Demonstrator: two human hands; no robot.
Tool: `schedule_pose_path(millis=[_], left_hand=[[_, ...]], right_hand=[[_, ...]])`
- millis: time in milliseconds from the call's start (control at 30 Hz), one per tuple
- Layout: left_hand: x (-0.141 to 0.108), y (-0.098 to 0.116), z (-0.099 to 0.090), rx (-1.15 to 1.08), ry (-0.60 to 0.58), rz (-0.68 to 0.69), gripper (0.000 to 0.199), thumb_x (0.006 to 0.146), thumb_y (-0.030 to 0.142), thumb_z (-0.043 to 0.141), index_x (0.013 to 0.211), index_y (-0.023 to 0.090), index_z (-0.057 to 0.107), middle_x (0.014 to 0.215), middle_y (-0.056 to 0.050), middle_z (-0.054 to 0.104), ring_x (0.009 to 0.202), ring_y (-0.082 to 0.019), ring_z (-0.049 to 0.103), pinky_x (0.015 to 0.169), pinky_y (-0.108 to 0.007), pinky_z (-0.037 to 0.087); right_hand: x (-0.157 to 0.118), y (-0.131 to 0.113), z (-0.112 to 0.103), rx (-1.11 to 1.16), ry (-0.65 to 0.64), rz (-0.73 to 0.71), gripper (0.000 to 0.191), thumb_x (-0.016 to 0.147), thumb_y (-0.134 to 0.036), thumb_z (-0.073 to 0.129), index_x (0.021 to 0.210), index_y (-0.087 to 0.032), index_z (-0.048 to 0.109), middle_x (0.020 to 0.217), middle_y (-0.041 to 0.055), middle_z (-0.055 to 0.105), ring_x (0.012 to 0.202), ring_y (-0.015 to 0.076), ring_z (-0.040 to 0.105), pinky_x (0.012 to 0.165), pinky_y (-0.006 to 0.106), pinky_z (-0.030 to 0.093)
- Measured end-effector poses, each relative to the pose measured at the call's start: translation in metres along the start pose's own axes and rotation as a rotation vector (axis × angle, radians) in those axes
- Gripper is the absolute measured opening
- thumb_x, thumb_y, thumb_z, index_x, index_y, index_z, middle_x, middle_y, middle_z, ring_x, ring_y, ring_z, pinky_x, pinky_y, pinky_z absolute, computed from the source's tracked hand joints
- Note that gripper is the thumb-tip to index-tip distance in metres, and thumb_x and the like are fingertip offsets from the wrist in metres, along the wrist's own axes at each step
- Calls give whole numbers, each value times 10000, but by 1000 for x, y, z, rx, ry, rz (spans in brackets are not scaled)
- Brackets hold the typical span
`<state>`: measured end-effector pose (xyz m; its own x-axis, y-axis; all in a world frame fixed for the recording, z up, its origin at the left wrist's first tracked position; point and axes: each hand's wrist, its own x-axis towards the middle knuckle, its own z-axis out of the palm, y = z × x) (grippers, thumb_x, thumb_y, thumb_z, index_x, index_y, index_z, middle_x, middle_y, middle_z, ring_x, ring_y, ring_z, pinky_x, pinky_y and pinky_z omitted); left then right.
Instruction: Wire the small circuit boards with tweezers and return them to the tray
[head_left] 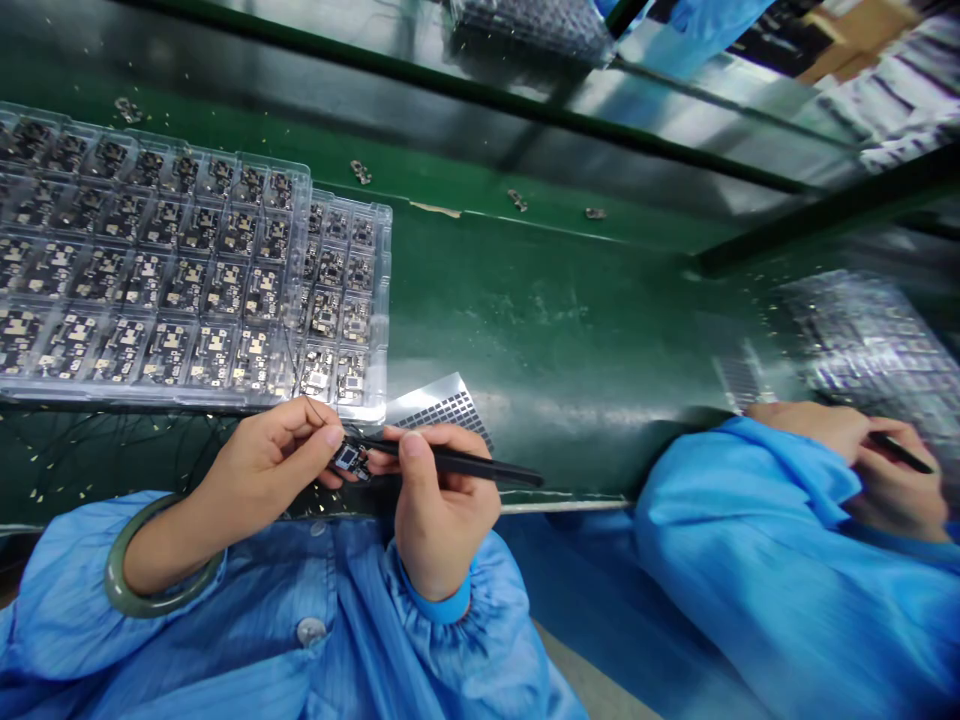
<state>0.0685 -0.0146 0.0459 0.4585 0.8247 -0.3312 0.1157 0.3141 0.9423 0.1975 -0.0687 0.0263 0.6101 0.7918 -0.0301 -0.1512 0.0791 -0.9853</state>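
Along the near edge of the green worktop (540,330), the left hand (262,470) pinches a small circuit board (348,460) and the right hand (442,510) grips black tweezers (472,462) against it, just below a clear plastic tray (384,290) of boards (255,290) filling rows of compartments.

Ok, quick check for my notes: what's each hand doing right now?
Left hand: closed, holding a small circuit board.
Right hand: closed, holding black tweezers.
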Motion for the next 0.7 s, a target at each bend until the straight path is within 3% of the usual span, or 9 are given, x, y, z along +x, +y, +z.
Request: schedule_pose_path(millis=[267, 433, 600, 700], left_hand=[[-1, -1, -1, 28, -1, 2, 164, 883, 303, 557, 816, 162, 607, 747, 12, 628, 641, -113, 660, 601, -211, 599], [-1, 1, 0, 29, 21, -6, 166, 860, 321, 581, 800, 168, 600, 712, 15, 634, 617, -124, 656, 587, -225, 596], [-2, 1, 0, 51, 29, 36, 141, 860, 295, 575, 793, 174, 602, 703, 22, 635, 632, -119, 656, 594, -210, 587], [-3, -2, -1, 66, 4, 70, 122, 881, 271, 557, 823, 177, 606, 722, 23, 641, 652, -112, 660, 621, -199, 578]], right_hand=[[-3, 0, 1, -48, -6, -103, 99, 818, -273, 683, 836, -231, 595, 770, -9, 716, 540, 139, 682, 513, 261, 601], [-2, 0, -2, -174, -30, -291, 45, 827, -224, 662, 840, -241, 622, 801, 7, 694, 724, 160, 683, 661, 311, 589], [-4, 4, -8, -217, -116, -378, 155, 813, -154, 662, 911, -267, 621, 842, 14, 695, 769, 177, 670, 676, 341, 577], [-2, 4, -10, -179, -100, -375, 158, 817, -148, 654, 910, -274, 627, 829, 13, 686, 759, 180, 658, 628, 327, 565]])
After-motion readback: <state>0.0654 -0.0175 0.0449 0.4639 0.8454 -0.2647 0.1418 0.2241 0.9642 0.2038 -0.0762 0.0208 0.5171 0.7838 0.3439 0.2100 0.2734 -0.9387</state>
